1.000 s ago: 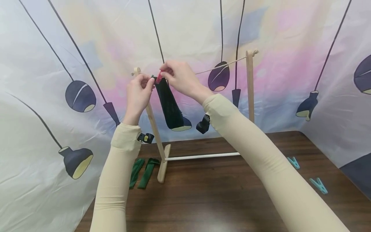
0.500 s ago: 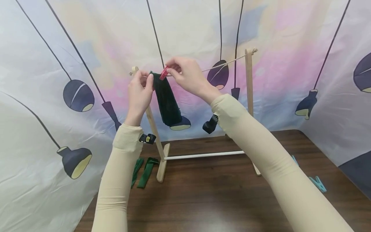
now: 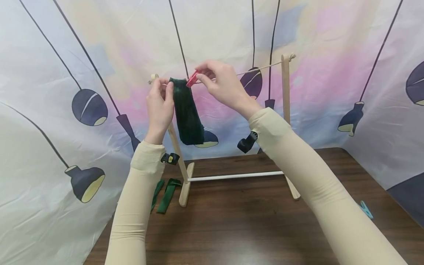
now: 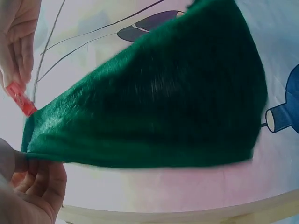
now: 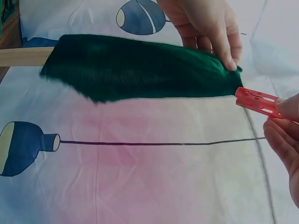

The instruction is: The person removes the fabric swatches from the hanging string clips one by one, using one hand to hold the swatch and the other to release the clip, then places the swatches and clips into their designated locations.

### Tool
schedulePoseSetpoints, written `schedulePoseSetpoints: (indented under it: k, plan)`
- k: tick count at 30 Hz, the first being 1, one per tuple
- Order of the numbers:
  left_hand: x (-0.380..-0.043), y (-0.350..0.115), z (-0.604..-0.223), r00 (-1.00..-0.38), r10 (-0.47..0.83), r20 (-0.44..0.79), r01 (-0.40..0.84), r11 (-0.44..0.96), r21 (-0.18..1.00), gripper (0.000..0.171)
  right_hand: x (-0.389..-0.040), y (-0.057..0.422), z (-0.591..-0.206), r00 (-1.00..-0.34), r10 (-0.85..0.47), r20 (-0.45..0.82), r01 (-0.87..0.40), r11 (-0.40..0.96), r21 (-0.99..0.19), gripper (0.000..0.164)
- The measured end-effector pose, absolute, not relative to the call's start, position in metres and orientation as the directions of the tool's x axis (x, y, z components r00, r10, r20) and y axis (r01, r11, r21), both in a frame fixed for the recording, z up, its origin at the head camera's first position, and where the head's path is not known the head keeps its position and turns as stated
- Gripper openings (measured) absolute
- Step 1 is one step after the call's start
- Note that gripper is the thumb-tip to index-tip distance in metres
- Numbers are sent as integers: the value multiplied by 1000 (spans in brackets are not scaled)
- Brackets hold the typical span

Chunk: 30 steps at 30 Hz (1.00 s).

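Observation:
A dark green velvety cloth (image 3: 188, 114) hangs over the rope (image 3: 261, 68) of a small wooden clothesline stand. My left hand (image 3: 159, 108) pinches the cloth's upper left corner between thumb and fingers. At the upper right corner is a red clothespin (image 3: 192, 78), pinched by my right hand (image 3: 228, 86). In the right wrist view the tip of the clothespin (image 5: 258, 101) meets the cloth's edge right at the rope. Seen from the left wrist, the cloth (image 4: 154, 98) spreads wide below both hands.
Two green fabric strips (image 3: 168, 195) lie on the brown table (image 3: 245, 228) by the stand's left foot. A light blue clothespin (image 3: 366, 209) lies at the right, partly behind my right sleeve. A white bar (image 3: 235, 176) joins the stand's feet. A printed backdrop hangs behind.
My right hand has moved right and slightly up with the red clothespin, away from my left hand. The cloth's top edge has spread wider between them. My left hand has shifted slightly left.

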<state>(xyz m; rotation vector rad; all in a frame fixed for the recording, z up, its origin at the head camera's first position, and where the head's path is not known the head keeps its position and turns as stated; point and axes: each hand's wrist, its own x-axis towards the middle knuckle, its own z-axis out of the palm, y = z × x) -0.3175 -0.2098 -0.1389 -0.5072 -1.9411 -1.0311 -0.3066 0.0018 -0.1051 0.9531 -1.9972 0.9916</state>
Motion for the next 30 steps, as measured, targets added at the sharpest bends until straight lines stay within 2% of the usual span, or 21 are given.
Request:
schedulePoseSetpoints:
  k: [7, 18, 30]
  plan:
    - [-316, -217, -138, -533, -53, 844, 693, 544, 472, 27, -306, 12, -106, -483, -310, 819, -833, 450, -321, 21]
    - [-306, -234, -147, -541, -18, 841, 675, 587, 447, 26, -307, 32, -123, -468, -335, 818, -831, 481, -279, 22]
    - [-294, -260, -151, -534, -27, 845, 596, 697, 399, 31, -298, 73, -138, -499, -327, 803, -791, 550, -267, 36]
